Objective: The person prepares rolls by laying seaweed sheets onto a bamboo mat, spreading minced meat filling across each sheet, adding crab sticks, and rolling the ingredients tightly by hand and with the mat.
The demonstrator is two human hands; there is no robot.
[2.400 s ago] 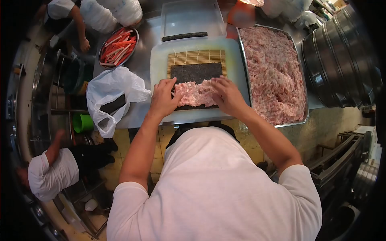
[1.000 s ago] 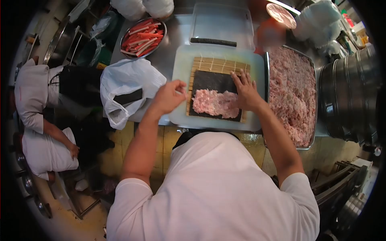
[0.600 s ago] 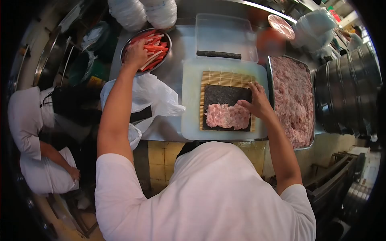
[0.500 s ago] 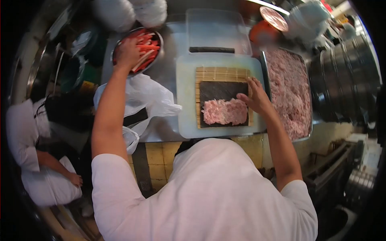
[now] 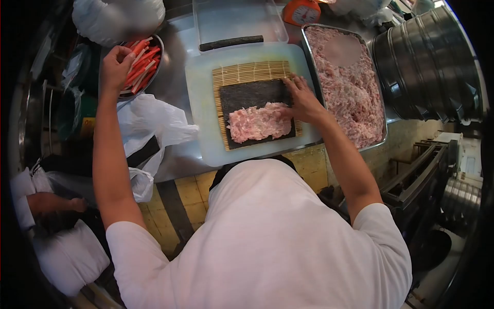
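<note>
My left hand is at the left side of a metal bowl of red-and-white sticks, its thumb and fingers pinched on one red stick. My right hand lies with fingers spread on the right edge of a bamboo mat, its thumb side beside the meat. On the mat is a dark seaweed sheet, and a flattened band of pink minced meat covers its lower part. Both rest on a pale cutting board.
Minced meat fills a metal tray at right, near stacked metal containers. A clear lid and a dark roll lie behind the board. An orange scale, a white plastic bag and a person's arm also show.
Both hands were on the meat at first. My left hand then reached into the bowl and is now at its left side, pinched. My right hand stays by the mat's right edge. The view has shifted.
</note>
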